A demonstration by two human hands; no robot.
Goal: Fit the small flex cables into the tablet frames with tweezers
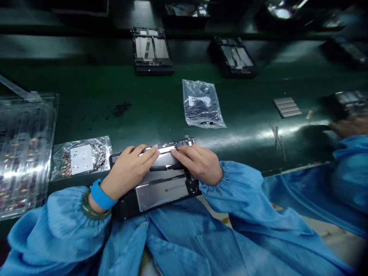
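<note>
A black device frame with silver panels [161, 189] lies flat at the near edge of the green belt [244, 111]. My left hand [126, 172] rests on its upper left part, fingertips pressing the top strip. My right hand [198, 163] lies on the upper right part, its fingers meeting the left ones at the middle of the top edge. Both wrists wear blue sleeves; a blue strap sits on the left wrist. What lies under the fingertips is hidden.
A clear bag of small dark parts [201, 103] lies beyond the frame. Another bag with a white label [82, 157] and stacked clear trays [24, 149] sit at left. Two more frames [151, 50] [232, 57] ride farther back. A co-worker's hand [349, 124] and a small ribbed pad [286, 106] are at right.
</note>
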